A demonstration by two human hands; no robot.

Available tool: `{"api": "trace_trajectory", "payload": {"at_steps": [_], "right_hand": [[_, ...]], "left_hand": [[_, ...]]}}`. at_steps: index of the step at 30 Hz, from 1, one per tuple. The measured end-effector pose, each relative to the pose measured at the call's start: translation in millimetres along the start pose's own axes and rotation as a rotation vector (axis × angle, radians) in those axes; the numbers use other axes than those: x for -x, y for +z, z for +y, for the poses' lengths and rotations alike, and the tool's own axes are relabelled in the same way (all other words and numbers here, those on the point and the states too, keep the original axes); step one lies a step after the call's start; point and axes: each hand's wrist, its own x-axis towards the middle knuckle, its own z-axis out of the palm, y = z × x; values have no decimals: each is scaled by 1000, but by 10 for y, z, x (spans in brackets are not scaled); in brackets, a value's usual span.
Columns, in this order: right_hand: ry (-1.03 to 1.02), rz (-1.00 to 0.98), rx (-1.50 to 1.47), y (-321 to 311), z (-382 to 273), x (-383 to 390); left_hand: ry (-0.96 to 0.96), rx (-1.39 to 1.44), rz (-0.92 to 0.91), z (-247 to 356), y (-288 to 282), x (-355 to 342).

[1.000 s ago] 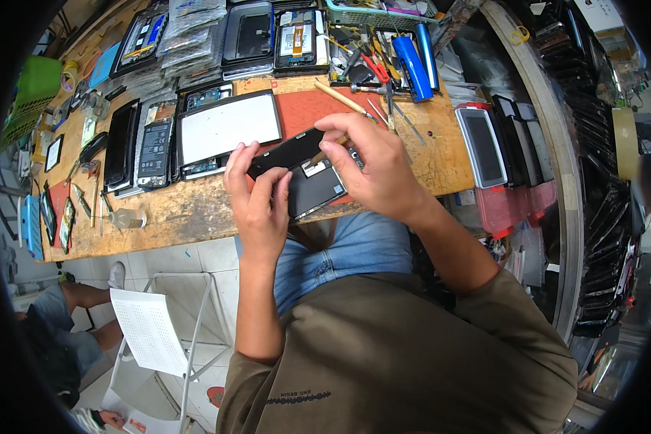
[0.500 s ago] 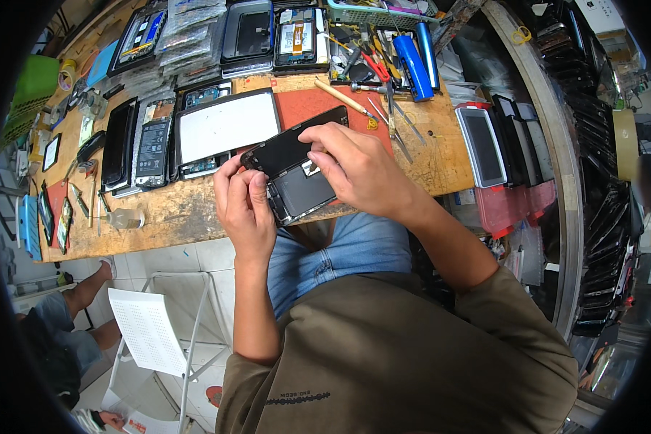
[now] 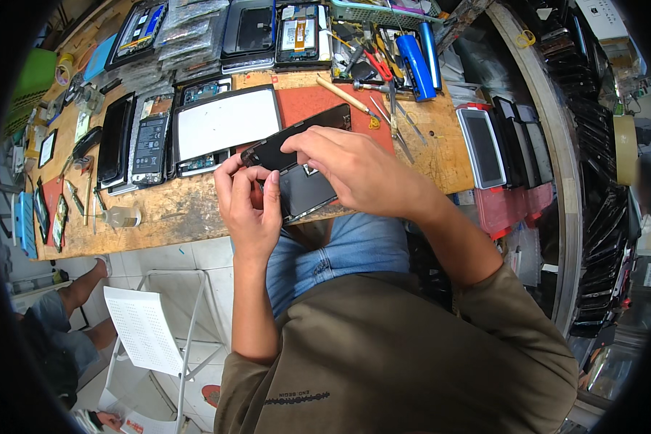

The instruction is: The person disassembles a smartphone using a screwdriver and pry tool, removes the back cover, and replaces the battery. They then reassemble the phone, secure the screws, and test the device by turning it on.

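Above my lap, at the bench's front edge, an opened phone is in my hands. Its dark screen panel (image 3: 325, 119) is tilted up at the far side of the phone body (image 3: 307, 194), which has a flat dark inner face. My left hand (image 3: 249, 210) grips the left end of both parts, thumb raised and fingers curled behind. Over the panel and body reaches my right hand (image 3: 351, 170), its fingers bent and the index fingertip at the panel's inner face. The right thumb is mostly hidden, and anything between those fingers cannot be made out.
A white-faced tablet panel (image 3: 228, 123) and an opened phone with its battery showing (image 3: 150, 148) lie left on the wooden bench (image 3: 184, 220). Beyond the red mat (image 3: 296, 105) are tools and blue cylinders (image 3: 414, 69). A white chair (image 3: 145, 329) and a seated person (image 3: 58, 325) are lower left.
My right hand has shifted slightly left across the panel, and its thumb has gone out of sight. My left thumb has straightened upward. The phone parts stay nearly in place.
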Motion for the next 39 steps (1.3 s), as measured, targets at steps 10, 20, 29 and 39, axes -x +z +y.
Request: {"api": "trace_trajectory", "payload": {"at_steps": [10,20,29,39], "right_hand": [[28,8,16,-26,-5,-30],[37,34,30,-9,34,-5],[-67,-13,304,-69,0,-57],[-80,-39,513,-71,-35,-97]], "left_hand": [[35,-29,9,-52,7,1],[57,-53,16,-34,7,-7],[48,-55,-2,-52,1,-1],[96,-81,-15,13,-8,-32]]}}
